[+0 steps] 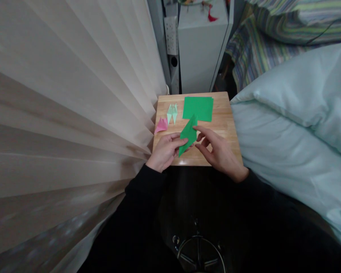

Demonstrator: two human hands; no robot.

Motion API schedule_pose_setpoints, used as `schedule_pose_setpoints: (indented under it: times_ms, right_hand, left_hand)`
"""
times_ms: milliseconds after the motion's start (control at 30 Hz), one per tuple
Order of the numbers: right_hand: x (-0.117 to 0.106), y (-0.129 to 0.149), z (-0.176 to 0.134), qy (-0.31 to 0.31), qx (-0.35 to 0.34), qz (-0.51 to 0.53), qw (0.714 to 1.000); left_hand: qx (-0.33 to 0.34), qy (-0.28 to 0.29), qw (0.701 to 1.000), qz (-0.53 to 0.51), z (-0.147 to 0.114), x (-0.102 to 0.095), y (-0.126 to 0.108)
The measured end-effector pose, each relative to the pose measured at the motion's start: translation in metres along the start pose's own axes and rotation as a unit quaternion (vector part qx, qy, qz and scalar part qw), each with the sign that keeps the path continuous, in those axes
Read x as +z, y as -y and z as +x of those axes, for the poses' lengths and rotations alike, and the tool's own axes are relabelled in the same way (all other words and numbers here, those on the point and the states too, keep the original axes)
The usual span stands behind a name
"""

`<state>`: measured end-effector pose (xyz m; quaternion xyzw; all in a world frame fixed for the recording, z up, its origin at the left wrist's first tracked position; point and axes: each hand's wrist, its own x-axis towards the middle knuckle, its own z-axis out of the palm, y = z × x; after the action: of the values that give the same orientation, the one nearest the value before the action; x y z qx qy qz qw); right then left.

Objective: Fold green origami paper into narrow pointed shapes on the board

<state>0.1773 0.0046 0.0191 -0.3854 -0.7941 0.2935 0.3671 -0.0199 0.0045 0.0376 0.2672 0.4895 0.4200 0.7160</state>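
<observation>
A folded piece of green origami paper, shaped like a long diamond, is held above the front part of a small wooden table. My left hand grips its lower left side, thumb on top and fingers beneath. My right hand is at its right edge, with the index fingertip against the paper and the thumb apart from that finger. Behind the held piece lies a stack of flat green paper sheets. To the left rest a pale green folded paper piece and a pink folded paper piece.
The wooden table stands between a pleated curtain on the left and a bed with a pale blue quilt on the right. A white cabinet is behind it. Below is a wheeled chair base.
</observation>
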Motion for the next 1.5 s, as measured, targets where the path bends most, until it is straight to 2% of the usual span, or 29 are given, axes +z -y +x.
schedule_pose_setpoints:
  times_ms: [100,200,267,367,600,733,900,1000,1200,1500]
  right_hand:
    - [-0.004,0.0,0.001,0.069,0.078,0.162,0.981]
    - [-0.008,0.002,0.003,0.106,0.123,0.256,0.953]
    - [-0.008,0.002,0.004,0.104,0.149,0.299,0.937]
    - [-0.006,0.002,0.005,0.068,0.179,0.336,0.922]
    - [-0.007,0.006,0.009,-0.059,0.196,0.303,0.931]
    - [-0.01,0.004,0.012,-0.125,0.225,0.307,0.916]
    - [-0.008,0.002,0.013,-0.12,0.261,0.357,0.889]
    - [-0.007,0.004,0.013,-0.121,0.268,0.372,0.881]
    - [-0.004,0.011,0.013,-0.153,0.248,0.345,0.892]
    - [-0.002,0.019,0.011,-0.173,0.221,0.319,0.905]
  left_hand:
    - [-0.024,0.002,0.999,0.041,-0.003,-0.001,-0.005]
    - [-0.043,0.019,0.996,0.069,-0.007,-0.001,-0.008]
    - [-0.043,0.033,0.996,0.077,-0.01,0.0,-0.009]
    - [-0.019,0.049,0.996,0.079,-0.012,0.0,-0.008]
    - [0.065,0.062,0.994,0.068,-0.012,0.002,-0.007]
    - [0.131,0.058,0.985,0.094,-0.013,0.005,-0.007]
    - [0.192,0.028,0.968,0.157,-0.01,0.009,-0.001]
    - [0.201,0.001,0.966,0.164,-0.008,0.011,0.003]
    - [0.199,-0.039,0.971,0.127,-0.008,0.013,0.005]
    - [0.189,-0.044,0.975,0.11,-0.012,0.014,0.003]
